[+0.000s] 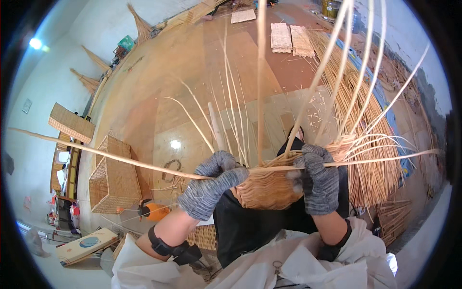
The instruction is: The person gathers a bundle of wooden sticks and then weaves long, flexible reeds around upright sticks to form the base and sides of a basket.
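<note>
A partly woven wicker basket (268, 191) rests against my lap, with several long willow stakes (260, 91) rising from its edge. A long peeled willow rod (120, 159) runs sideways along the top of the weave. At the basket's left side, my left hand (212, 184), in a grey knitted glove, is closed around this rod. My right hand (318, 180), gloved alike, is closed on the rod at the basket's right edge. Rod ends stick out past both hands. The glove hides the right fingertips in part.
A large pile of willow rods (368, 168) lies at the right. Finished wicker baskets (114, 178) stand at the left, near an orange object (156, 211). Flat woven panels (281, 38) lie on the far floor. A cardboard box (86, 245) sits at the lower left.
</note>
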### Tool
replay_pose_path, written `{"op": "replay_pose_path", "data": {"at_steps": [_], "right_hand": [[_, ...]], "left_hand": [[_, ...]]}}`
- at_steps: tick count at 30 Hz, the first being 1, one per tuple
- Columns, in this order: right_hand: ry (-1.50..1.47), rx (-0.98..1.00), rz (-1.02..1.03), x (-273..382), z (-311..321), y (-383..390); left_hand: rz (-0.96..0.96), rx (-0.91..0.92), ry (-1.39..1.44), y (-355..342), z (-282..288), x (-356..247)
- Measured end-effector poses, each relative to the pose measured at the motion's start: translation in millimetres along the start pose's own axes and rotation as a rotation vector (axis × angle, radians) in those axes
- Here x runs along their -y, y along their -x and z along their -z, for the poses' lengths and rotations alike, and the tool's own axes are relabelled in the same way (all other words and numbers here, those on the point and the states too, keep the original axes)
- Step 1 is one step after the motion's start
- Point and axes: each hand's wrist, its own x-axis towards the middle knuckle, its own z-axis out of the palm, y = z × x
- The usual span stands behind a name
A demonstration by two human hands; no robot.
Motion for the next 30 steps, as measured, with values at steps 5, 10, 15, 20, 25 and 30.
{"op": "replay_pose_path", "data": {"at_steps": [5,10,15,20,25,30], "right_hand": [[0.346,-0.028,0.241,-7,-24,10],[0.436,-0.106,0.356,-32,-24,-3],[0.593,-0.193,0.553,-40,-33,-9],[0.855,-0.342,0.894,-42,-48,-15],[0.791,-0.226,1.015,-59,-53,-34],[0.848,-0.030,1.031,-62,-36,-53]], "left_hand": [[-0.123,0.010,-0.117,-2,-9,2],[-0.118,0.015,-0.071,-4,-13,4],[-0.127,0.007,-0.058,-10,-11,8],[-0.067,-0.032,0.053,-24,-6,17],[-0.060,-0.084,0.181,-41,-1,23],[-0.219,-0.046,0.086,-77,18,37]]}}
